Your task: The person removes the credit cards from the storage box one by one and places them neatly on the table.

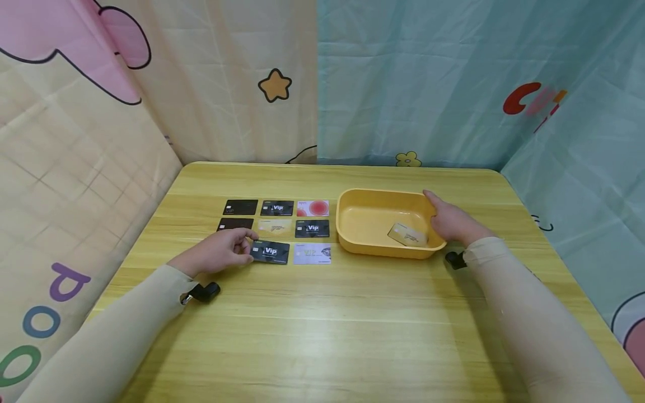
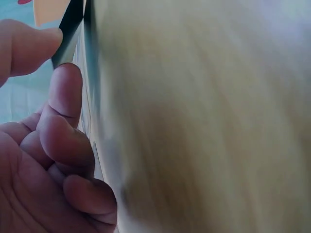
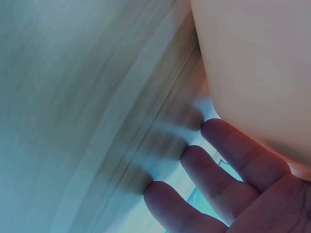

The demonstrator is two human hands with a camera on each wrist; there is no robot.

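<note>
My left hand (image 1: 227,249) pinches a black Vip card (image 1: 270,252) by its left edge, at the near row of cards. In the left wrist view the card (image 2: 71,29) stands tilted between the thumb and forefinger, the other fingers curling below. My right hand (image 1: 457,222) holds the right end of a yellow plastic basin (image 1: 368,248) at its rim. Seen from the right wrist, several fingers (image 3: 218,182) extend beside the basin's outer wall (image 3: 257,63), tips down at the table. Inside the basin, a gold card (image 1: 407,235) leans at its right end.
Left of the basin lie two black cards (image 1: 240,207), partly covered near the left hand, plus a black Vip card (image 1: 276,208), a red-and-white card (image 1: 312,209), a gold card (image 1: 274,228), another black Vip card (image 1: 312,228) and a silver VIP card (image 1: 312,253). Curtains (image 1: 403,84) hang behind the wooden table (image 1: 322,336).
</note>
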